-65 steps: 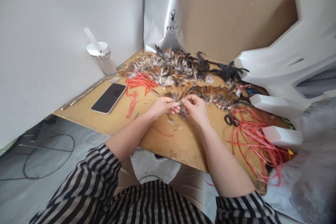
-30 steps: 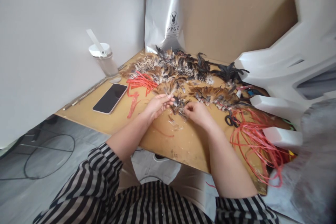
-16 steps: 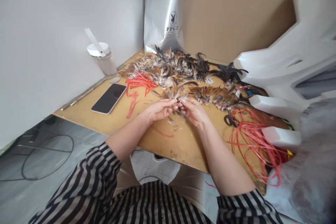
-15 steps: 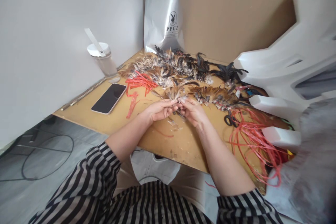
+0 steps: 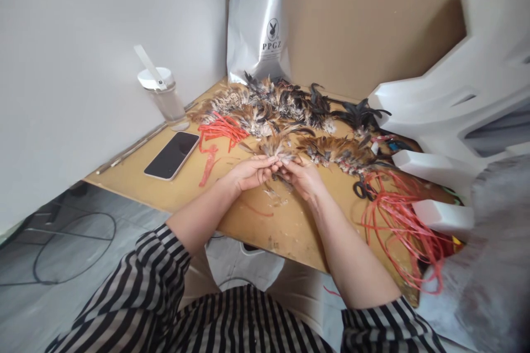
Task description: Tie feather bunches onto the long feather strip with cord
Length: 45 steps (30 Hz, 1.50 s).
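Over the table, my left hand (image 5: pixel 255 172) and my right hand (image 5: pixel 301 176) meet at the fingertips. Both are closed, pinching the pale base of a small bunch of brown feathers (image 5: pixel 276 145), whose tips fan out away from me. The exact finger grip on the quills is too small to make out. Just beyond lies a long pile of brown and black feathers (image 5: pixel 265 105). Right of my hands is a row of bundled brown feathers (image 5: pixel 339 151). Loose feather scraps (image 5: pixel 275 196) lie beneath my fingers.
Red plastic strips (image 5: pixel 223 129) lie left of centre, with a larger tangle of red strips (image 5: pixel 397 215) at right beside black-handled scissors (image 5: pixel 361 190). A phone (image 5: pixel 171 155), a lidded cup (image 5: pixel 165 96), a silver bag (image 5: pixel 256 33) and a white plastic structure (image 5: pixel 430 88) surround the work area.
My fingertips have shifted slightly on the base of the feather bunch, and my right fingers have curled in a little closer. Everything else stays in place.
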Each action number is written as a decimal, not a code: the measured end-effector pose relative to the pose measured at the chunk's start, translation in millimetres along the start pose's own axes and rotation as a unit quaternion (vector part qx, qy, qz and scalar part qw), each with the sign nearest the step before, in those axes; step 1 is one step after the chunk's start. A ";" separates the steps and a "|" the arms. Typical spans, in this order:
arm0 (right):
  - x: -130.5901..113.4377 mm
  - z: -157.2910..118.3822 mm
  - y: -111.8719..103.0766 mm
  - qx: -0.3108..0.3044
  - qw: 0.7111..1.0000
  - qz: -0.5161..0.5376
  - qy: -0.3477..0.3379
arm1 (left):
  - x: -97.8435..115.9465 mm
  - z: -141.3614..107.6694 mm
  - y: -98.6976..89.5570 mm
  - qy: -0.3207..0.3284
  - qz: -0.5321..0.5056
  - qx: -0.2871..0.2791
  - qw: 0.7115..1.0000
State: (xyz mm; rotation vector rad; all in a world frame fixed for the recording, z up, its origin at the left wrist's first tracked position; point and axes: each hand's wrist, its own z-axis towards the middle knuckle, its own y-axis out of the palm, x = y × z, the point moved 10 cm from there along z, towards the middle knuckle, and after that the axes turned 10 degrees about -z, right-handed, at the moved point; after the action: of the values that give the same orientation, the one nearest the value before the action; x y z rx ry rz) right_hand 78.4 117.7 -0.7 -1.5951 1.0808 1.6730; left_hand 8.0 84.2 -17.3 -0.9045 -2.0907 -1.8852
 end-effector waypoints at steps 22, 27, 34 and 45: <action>-3.2 -3.6 -14.2 0.090 0.996 0.003 0.008 | 20.1 -1.4 -4.4 0.123 0.178 0.064 0.974; -24.1 -10.4 -14.4 0.132 0.985 -0.092 -0.067 | 13.9 1.3 -7.7 0.090 0.126 0.058 0.986; -27.6 -11.0 -13.2 0.132 0.973 -0.155 -0.111 | 11.4 0.8 -3.7 0.085 0.148 0.038 0.985; -26.0 -10.8 -10.8 0.113 0.977 -0.152 -0.101 | 24.7 -3.2 8.5 0.165 0.308 0.028 0.937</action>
State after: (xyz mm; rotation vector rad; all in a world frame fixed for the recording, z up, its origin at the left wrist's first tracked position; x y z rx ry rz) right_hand 96.2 117.0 23.7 -1.3364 0.8431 1.4178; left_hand -7.9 88.9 3.1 -0.9956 -1.4329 -1.5055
